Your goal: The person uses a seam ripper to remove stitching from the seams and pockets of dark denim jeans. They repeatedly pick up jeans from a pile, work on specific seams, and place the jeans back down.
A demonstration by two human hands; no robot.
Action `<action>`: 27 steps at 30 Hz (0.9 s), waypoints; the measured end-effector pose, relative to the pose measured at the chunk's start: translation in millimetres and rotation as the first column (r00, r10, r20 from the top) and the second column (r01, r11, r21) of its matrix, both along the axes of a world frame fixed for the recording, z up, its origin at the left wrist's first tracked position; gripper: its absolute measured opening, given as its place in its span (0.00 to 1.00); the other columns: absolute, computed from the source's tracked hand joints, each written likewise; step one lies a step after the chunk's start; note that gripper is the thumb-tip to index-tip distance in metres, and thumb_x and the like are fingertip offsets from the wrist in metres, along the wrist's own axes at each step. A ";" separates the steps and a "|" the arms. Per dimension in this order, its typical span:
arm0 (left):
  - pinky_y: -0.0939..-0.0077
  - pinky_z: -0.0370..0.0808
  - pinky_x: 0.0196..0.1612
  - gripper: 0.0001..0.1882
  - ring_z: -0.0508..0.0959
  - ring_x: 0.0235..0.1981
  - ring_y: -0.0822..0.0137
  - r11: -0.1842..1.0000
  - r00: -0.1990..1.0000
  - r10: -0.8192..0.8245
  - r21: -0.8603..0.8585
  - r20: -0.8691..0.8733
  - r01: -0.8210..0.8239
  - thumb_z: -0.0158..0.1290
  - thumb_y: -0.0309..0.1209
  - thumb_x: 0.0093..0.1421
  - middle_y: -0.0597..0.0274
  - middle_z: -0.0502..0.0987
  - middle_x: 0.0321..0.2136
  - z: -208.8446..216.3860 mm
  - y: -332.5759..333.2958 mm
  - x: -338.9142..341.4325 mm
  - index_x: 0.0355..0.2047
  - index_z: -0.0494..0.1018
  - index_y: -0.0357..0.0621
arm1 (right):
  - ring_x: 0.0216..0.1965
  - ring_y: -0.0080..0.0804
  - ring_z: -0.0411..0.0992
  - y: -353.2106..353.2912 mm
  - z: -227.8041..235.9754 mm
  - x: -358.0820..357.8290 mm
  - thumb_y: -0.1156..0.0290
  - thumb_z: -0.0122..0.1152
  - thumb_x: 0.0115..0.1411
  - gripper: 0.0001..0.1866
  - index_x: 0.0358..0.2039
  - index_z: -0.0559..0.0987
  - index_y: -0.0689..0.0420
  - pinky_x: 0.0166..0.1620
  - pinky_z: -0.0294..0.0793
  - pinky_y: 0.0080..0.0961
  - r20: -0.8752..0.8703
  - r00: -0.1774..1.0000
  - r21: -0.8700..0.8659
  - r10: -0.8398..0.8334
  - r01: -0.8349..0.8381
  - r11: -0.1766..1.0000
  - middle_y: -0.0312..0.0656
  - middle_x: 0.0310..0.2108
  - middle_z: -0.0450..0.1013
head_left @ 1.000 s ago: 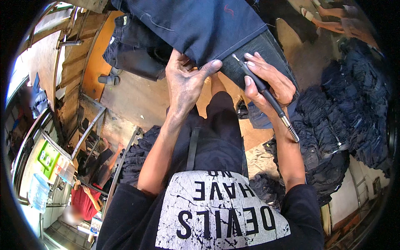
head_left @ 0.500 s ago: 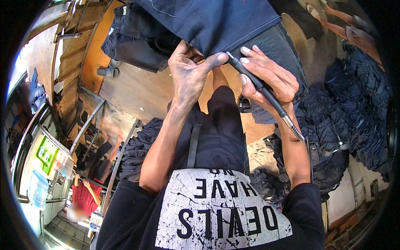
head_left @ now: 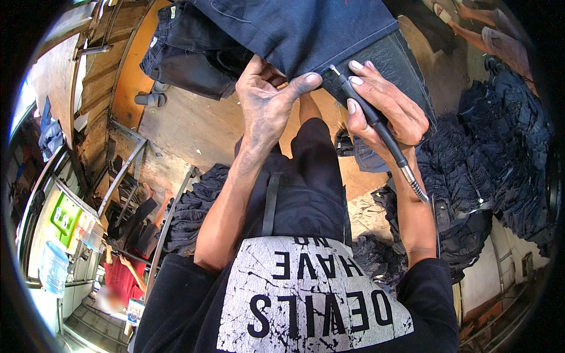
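A dark navy denim garment lies over a black board in front of me. My left hand pinches the garment's near edge, its thumb stretched along the hem. In my right hand is a black pen-shaped rotary tool handpiece, held like a pencil. A metal spring sleeve trails from the tool's back end beside my right forearm. The small light tip of the handpiece is just off the hem, to the right of my left thumb.
Dark folded trousers lie left of the work. Big heaps of dark garments rise at the right, with another pile at lower left. Grey slippers rest on the floor. A person in red is at far left, another's legs at upper right.
My right hand and the handpiece have shifted slightly right, drawing the tip away from my left thumb. My left hand keeps its hold on the garment.
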State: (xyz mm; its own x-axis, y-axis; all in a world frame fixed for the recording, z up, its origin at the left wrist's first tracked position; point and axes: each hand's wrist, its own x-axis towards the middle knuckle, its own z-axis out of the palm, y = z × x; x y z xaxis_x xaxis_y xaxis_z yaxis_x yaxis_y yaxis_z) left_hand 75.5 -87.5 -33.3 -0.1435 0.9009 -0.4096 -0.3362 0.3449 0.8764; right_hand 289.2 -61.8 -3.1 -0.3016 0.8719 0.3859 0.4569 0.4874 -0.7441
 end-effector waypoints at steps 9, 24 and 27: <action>0.69 0.84 0.57 0.36 0.86 0.48 0.63 1.000 0.999 0.003 0.022 -0.038 -0.002 0.79 0.26 0.54 0.51 0.84 0.47 -3.2 -0.7 0.4 0.60 0.74 0.31 | 0.49 0.48 0.87 -1.0 -2.5 2.2 0.77 0.76 0.52 0.15 0.42 0.88 0.63 0.58 0.88 0.47 -0.008 0.999 0.009 -0.049 0.049 0.999 0.51 0.39 0.87; 0.74 0.85 0.50 0.27 0.85 0.41 0.69 0.999 0.999 0.028 0.029 -0.032 -0.027 0.79 0.29 0.55 0.56 0.85 0.40 -0.9 -3.7 1.0 0.50 0.79 0.35 | 0.52 0.51 0.86 -5.8 -4.1 3.6 0.81 0.69 0.55 0.15 0.44 0.88 0.67 0.61 0.84 0.51 -0.008 0.991 -0.017 -0.132 0.132 0.991 0.56 0.44 0.87; 0.79 0.81 0.44 0.18 0.83 0.35 0.74 0.993 0.988 -0.046 -0.110 -0.147 0.030 0.79 0.28 0.55 0.64 0.84 0.33 -2.4 -9.2 -6.9 0.39 0.80 0.40 | 0.53 0.52 0.86 -2.8 1.2 8.6 0.81 0.68 0.58 0.14 0.46 0.87 0.68 0.63 0.82 0.51 -0.071 0.988 -0.086 -0.138 0.132 0.987 0.57 0.46 0.86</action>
State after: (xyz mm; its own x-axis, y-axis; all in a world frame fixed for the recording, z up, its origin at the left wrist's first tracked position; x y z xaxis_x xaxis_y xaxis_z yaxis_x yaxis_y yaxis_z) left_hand 68.6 -96.8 -35.7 -0.1766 0.8588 -0.4810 -0.1891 0.4500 0.8728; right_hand 297.9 -64.6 -2.0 -0.1510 0.9319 0.3299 0.4546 0.3618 -0.8139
